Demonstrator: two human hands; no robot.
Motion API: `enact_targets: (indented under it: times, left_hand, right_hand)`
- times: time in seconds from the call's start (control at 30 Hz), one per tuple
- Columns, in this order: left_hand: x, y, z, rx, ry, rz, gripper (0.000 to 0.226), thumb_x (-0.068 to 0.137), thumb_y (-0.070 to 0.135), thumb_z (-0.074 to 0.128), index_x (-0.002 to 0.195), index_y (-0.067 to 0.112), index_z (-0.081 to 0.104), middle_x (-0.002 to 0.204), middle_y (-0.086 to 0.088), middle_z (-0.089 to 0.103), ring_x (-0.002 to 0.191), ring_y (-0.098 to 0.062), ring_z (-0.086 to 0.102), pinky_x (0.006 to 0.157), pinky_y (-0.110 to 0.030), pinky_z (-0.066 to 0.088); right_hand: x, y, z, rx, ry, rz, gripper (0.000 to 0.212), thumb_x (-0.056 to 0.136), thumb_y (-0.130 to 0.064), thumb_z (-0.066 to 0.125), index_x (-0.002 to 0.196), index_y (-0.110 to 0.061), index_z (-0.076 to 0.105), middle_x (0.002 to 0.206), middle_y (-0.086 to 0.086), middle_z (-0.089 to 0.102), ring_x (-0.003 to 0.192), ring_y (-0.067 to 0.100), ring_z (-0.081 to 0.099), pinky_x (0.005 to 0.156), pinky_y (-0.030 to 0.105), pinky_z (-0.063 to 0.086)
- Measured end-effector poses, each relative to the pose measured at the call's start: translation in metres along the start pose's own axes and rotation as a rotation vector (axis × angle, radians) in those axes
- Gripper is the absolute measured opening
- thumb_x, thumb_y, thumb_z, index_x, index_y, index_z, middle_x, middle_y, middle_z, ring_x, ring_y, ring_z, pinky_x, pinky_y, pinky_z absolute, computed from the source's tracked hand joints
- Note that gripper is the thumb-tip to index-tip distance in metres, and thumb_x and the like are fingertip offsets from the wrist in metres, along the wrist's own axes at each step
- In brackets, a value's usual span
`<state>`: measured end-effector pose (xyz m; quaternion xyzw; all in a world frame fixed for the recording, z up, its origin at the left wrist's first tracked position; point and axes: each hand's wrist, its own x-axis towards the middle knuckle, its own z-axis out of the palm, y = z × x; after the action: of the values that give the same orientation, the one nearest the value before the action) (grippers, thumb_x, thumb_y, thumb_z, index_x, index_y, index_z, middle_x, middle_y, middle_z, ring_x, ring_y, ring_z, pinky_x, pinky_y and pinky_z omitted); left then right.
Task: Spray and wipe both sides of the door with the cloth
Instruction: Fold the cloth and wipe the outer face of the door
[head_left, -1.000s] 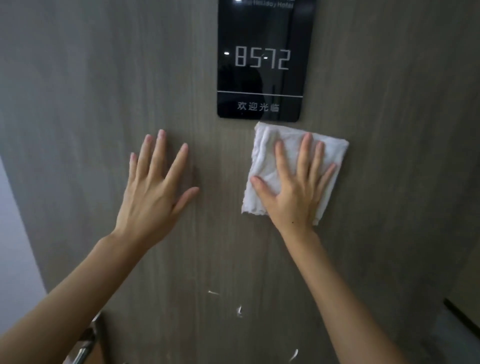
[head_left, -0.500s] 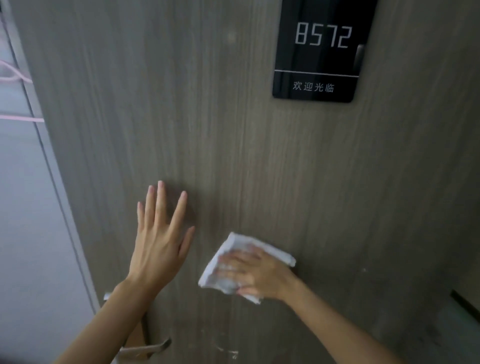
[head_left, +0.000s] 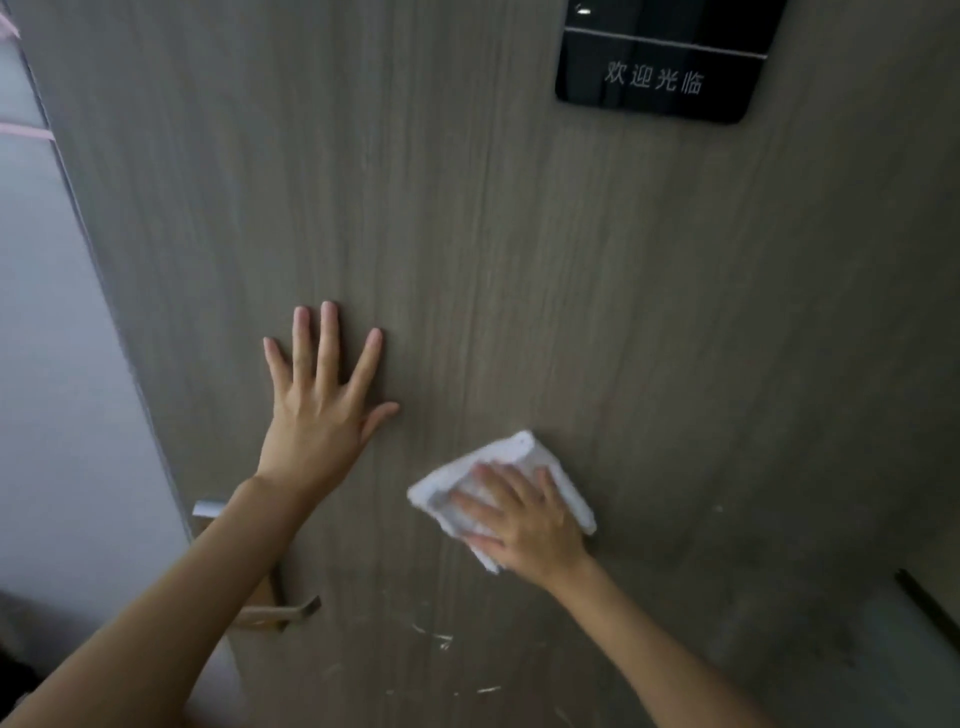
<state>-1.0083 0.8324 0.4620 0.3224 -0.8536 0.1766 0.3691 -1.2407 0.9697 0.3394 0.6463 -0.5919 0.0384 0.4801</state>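
Note:
The grey-brown wood-grain door (head_left: 519, 260) fills the view. My right hand (head_left: 524, 519) presses a folded white cloth (head_left: 519, 452) flat against the door, low and right of centre, fingers spread over it. To its left, my left hand (head_left: 322, 405) lies flat on the door with its fingers apart and nothing in it. No spray bottle is in sight.
A black glossy room sign (head_left: 660, 67) hangs at the upper right. A metal lever handle (head_left: 280, 613) sticks out under my left forearm, near the door's left edge (head_left: 119, 312). White scuff marks (head_left: 436, 639) sit low on the door. A pale wall lies to the left.
My right hand slid the cloth down from just under the sign to the lower door, then a little to the right. My left hand stays flat on the door.

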Motion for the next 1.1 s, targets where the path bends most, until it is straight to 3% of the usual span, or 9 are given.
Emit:
enact_targets:
  times: [0.13,0.23,0.37,0.47,0.57,0.77,0.87,0.97,1.1]
  left_hand:
    - [0.002,0.001,-0.001,0.032,-0.003,-0.016,0.069,0.092,0.051,0.038,0.145,0.008,0.028,0.150,-0.036,0.014,0.139,-0.056,0.010,0.102,-0.076,0.018]
    - [0.004,0.002,-0.001,0.056,0.001,-0.011,0.068,0.092,0.049,0.041,0.144,0.007,0.031,0.150,-0.037,0.015,0.138,-0.056,0.011,0.102,-0.075,0.019]
    - [0.004,0.007,-0.010,0.079,0.031,-0.019,0.069,0.092,0.049,0.040,0.145,0.006,0.031,0.151,-0.035,0.013,0.139,-0.055,0.009,0.103,-0.074,0.018]
    - [-0.002,0.018,-0.017,0.053,0.029,-0.060,0.070,0.092,0.050,0.035,0.147,0.007,0.028,0.153,-0.032,0.009,0.141,-0.051,0.005,0.106,-0.071,0.013]
    - [-0.007,0.046,-0.015,0.003,0.061,-0.024,0.067,0.093,0.045,0.036,0.148,0.009,0.023,0.154,-0.031,0.009,0.142,-0.049,0.005,0.108,-0.069,0.010]
    - [0.006,0.112,0.003,0.008,0.138,0.219,0.062,0.090,0.036,0.044,0.145,0.013,0.027,0.151,-0.026,0.015,0.140,-0.047,0.012,0.107,-0.069,0.015]
    - [0.016,0.138,0.018,0.067,0.096,0.318,0.060,0.088,0.036,0.045,0.143,0.018,0.032,0.150,-0.025,0.020,0.138,-0.047,0.019,0.103,-0.071,0.020]
    - [0.023,0.145,0.030,0.104,0.095,0.277,0.063,0.088,0.043,0.046,0.144,0.017,0.032,0.149,-0.026,0.021,0.136,-0.048,0.020,0.102,-0.071,0.021]
    - [0.022,0.143,0.039,0.164,0.089,0.271,0.068,0.087,0.049,0.050,0.144,0.017,0.032,0.148,-0.028,0.022,0.135,-0.050,0.022,0.102,-0.072,0.021]
  right_hand:
    - [-0.074,-0.011,0.028,-0.093,-0.325,-0.357,0.065,0.080,-0.038,0.068,0.141,-0.036,0.045,0.149,-0.013,0.040,0.131,0.006,0.040,0.121,0.039,-0.004]
    - [-0.065,0.025,0.027,-0.122,-0.134,-0.452,0.066,0.079,-0.037,0.071,0.139,-0.033,0.044,0.151,-0.012,0.035,0.140,0.009,0.030,0.121,0.037,-0.004]
    - [-0.006,0.114,-0.021,0.013,0.234,-0.013,0.048,0.097,-0.053,0.040,0.142,-0.034,0.037,0.162,-0.001,0.007,0.149,0.021,0.006,0.118,0.047,0.003]
    - [0.030,0.158,-0.055,-0.006,0.367,0.439,0.062,0.089,-0.068,0.045,0.141,-0.034,0.042,0.154,0.010,0.025,0.143,0.032,0.021,0.117,0.052,0.005]
    - [0.032,0.127,-0.045,0.021,0.369,0.591,0.061,0.090,-0.067,0.043,0.142,-0.036,0.037,0.152,0.012,0.026,0.141,0.033,0.021,0.117,0.051,0.003]
    - [-0.081,0.035,0.029,-0.109,-0.062,-0.223,0.061,0.085,-0.055,0.058,0.142,-0.040,0.040,0.154,-0.010,0.031,0.143,0.012,0.022,0.122,0.041,-0.003]
    - [-0.090,0.078,0.028,-0.103,-0.014,-0.429,0.057,0.083,-0.045,0.063,0.137,-0.033,0.047,0.149,-0.013,0.039,0.144,0.010,0.023,0.122,0.038,-0.002]
    - [-0.072,0.167,-0.002,0.017,0.221,-0.092,0.046,0.096,-0.053,0.045,0.139,-0.036,0.045,0.154,-0.002,0.031,0.149,0.017,0.008,0.118,0.043,0.008]
    - [-0.070,0.244,-0.034,-0.079,0.415,0.447,0.072,0.083,-0.074,0.048,0.145,-0.038,0.036,0.155,0.007,0.025,0.148,0.022,0.014,0.115,0.053,0.016]
